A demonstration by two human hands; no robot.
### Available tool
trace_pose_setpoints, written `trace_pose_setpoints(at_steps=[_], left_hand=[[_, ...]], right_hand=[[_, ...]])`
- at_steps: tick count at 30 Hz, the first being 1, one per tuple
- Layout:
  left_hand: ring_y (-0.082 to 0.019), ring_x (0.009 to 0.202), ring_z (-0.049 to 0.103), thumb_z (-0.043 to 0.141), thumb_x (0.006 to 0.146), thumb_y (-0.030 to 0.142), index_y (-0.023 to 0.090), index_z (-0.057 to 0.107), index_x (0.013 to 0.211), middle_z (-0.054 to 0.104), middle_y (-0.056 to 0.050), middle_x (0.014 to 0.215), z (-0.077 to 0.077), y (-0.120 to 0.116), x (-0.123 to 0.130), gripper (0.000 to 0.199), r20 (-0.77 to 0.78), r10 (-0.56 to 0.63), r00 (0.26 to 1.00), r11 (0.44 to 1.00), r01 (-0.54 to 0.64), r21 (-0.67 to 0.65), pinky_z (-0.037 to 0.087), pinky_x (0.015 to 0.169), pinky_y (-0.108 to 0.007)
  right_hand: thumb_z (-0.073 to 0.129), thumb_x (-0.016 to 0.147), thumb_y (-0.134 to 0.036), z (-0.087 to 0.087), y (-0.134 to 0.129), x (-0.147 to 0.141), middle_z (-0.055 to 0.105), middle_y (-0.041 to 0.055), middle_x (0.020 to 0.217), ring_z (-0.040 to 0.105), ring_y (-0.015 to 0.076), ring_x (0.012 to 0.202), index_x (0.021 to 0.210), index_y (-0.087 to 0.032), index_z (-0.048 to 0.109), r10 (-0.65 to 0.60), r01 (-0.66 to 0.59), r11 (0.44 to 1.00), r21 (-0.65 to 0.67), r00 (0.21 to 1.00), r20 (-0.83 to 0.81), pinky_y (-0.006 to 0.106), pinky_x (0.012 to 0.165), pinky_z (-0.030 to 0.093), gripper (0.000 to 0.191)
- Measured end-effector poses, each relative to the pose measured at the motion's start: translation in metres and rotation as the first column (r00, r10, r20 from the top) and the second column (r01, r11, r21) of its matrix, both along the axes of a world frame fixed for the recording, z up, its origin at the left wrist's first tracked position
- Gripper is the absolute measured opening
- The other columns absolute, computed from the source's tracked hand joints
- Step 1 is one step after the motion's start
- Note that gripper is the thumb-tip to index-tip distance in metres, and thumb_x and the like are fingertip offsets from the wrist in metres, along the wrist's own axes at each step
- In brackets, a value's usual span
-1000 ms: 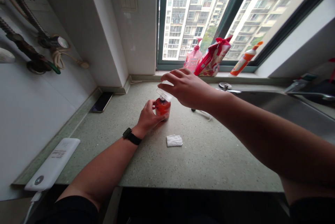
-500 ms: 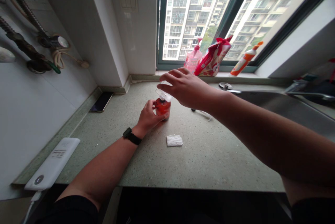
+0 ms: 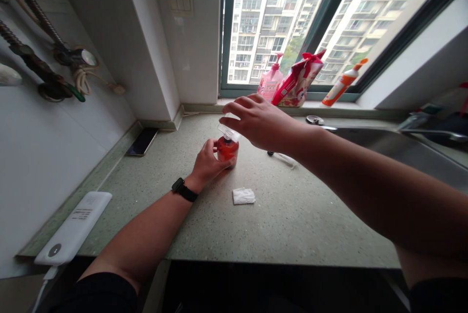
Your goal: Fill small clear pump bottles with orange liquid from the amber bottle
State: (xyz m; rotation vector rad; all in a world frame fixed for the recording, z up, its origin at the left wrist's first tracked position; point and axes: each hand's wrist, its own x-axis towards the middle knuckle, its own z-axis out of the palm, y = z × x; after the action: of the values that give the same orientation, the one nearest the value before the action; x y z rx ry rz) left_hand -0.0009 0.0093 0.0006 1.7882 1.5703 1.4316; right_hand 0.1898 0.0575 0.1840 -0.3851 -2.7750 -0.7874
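Observation:
My left hand (image 3: 212, 161) wraps round a red see-through bottle (image 3: 227, 153) that stands upright on the speckled counter. At its dark neck, a clear plastic container (image 3: 229, 131) is tipped over, close against the opening; I cannot tell whether liquid flows. Fingers of my right hand (image 3: 249, 119) are closed on that clear container from above and hide much of it. To the right, partly behind my right forearm, lies what looks like a pump top (image 3: 287, 160) with a black end and a clear stem. A folded white tissue (image 3: 243, 196) lies nearer to me.
A phone (image 3: 142, 142) and a white power bank (image 3: 74, 227) with a cable lie on the left. At the right is a metal sink (image 3: 395, 152). A pink pump bottle (image 3: 269, 83), a red pouch (image 3: 299, 81) and an orange-and-white bottle (image 3: 341, 86) stand on the windowsill.

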Motion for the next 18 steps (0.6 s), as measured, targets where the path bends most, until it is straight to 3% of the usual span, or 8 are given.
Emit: trace_pose_setpoints(at_steps=[18], left_hand=[[-0.028, 0.105, 0.074, 0.096, 0.074, 0.040, 0.023, 0.059, 0.118, 0.072, -0.012, 0.122, 0.0022, -0.0017, 0.0004, 0.060, -0.021, -0.001, 1.000, 1.000, 0.001, -0.010, 0.063, 0.090, -0.046]], right_hand=[[0.048, 0.102, -0.013, 0.0037, -0.0009, -0.0018, 0.064, 0.0128, 0.140, 0.052, 0.0287, 0.119, 0.136, -0.020, 0.069, -0.003, 0.001, 0.999, 0.033, 0.999, 0.046, 0.043, 0.094, 0.037, 0.039]])
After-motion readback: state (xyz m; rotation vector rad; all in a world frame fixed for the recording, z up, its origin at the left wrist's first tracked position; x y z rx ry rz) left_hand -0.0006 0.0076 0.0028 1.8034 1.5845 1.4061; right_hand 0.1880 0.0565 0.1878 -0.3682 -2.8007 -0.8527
